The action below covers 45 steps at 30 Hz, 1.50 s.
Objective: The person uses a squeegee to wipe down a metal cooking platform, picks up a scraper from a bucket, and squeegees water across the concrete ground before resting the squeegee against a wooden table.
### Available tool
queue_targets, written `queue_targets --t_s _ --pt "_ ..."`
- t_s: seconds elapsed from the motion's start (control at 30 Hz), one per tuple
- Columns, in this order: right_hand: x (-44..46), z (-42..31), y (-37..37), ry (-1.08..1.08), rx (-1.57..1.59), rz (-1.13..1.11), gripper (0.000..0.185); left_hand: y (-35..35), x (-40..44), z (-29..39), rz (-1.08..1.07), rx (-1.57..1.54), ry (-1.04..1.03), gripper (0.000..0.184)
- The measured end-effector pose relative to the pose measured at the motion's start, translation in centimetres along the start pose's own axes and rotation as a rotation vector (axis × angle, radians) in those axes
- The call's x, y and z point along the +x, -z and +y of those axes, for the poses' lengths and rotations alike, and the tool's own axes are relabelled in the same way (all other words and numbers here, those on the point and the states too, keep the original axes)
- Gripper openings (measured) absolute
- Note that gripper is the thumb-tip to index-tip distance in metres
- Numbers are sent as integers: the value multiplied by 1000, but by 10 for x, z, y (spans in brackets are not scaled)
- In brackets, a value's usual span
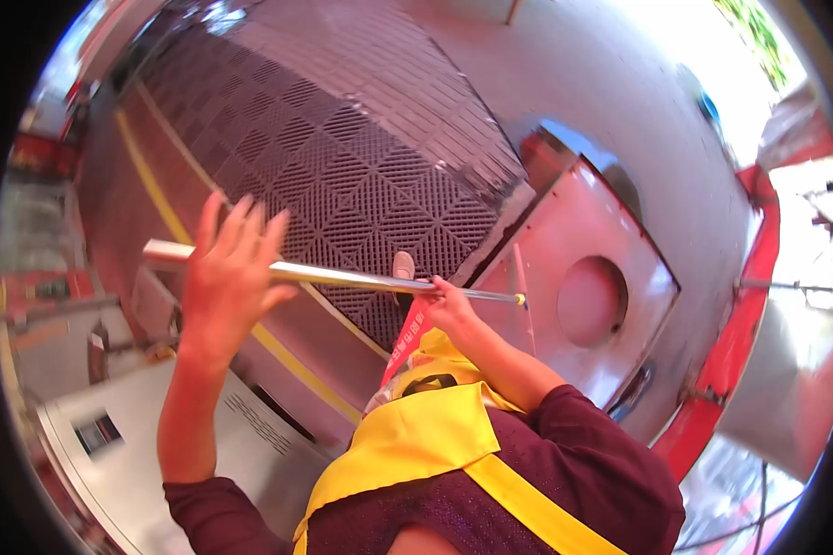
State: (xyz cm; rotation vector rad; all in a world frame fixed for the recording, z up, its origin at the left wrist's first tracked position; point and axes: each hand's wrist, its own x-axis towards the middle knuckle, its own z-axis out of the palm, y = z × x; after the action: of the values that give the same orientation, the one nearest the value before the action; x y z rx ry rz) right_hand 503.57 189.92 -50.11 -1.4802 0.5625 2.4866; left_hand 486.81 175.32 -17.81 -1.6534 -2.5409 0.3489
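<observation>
Yellow apron over dark maroon top, bottom centre of frame, closest to camera. Red strip with white lettering just above the apron, centre. Silver pole runs across the middle, from left of centre to just right of centre, slightly tilted, left end higher. Pole's right end has a small yellow tip.

My right hand, centre, has its fingers curled round the pole near that end. My left hand, left of centre, is blurred, fingers spread wide, with the pole passing behind it; can't tell if the palm touches.

One shoe shows just above the pole, at the edge of the dark slatted mat filling upper centre. Right of centre: metal panel with a round hole, near the pole's tip. Lower left: white cabinet. Yellow floor line runs from upper left down to lower centre. Red frame along the right side.
</observation>
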Motion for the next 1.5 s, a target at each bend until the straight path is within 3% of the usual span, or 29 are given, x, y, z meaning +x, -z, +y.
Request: queue_targets --t_s 0.13,0.2,0.33,0.47,0.57,0.7,0.77,0.87,1.03,1.33,1.47,1.5 --pt "-8 38 -84 -37 -194 -71 15 -40 12 -139 -419 77 115 21" --pt "11 57 -127 -54 -179 -124 15 -29 14 -197 -482 141 85 21" --pt "62 99 -204 -65 -249 -199 16 2 29 -245 -654 143 173 26" --pt "127 125 -253 5 -291 -95 15 -19 53 -276 -825 14 151 29" --pt "181 125 -251 -28 -248 -6 15 -44 87 -264 -1024 -163 187 35" --pt "267 122 -217 -25 -90 32 14 -106 115 -261 -1112 -390 74 36" --pt "278 121 -211 1 -13 58 13 -107 149 -252 -1275 -360 77 33" --pt "270 131 -236 126 63 50 10 -99 198 -267 -1366 -307 100 33" --pt "269 142 -282 131 157 39 14 -95 267 -330 -1484 -280 26 27" --pt "224 131 -249 251 236 40 17 -67 311 -269 -1745 -366 233 18" --pt "218 111 -200 279 346 31 15 -78 315 -222 -1763 -188 -96 22" --pt "221 108 -199 299 363 48 15 -85 314 -216 -1793 -197 -91 17"
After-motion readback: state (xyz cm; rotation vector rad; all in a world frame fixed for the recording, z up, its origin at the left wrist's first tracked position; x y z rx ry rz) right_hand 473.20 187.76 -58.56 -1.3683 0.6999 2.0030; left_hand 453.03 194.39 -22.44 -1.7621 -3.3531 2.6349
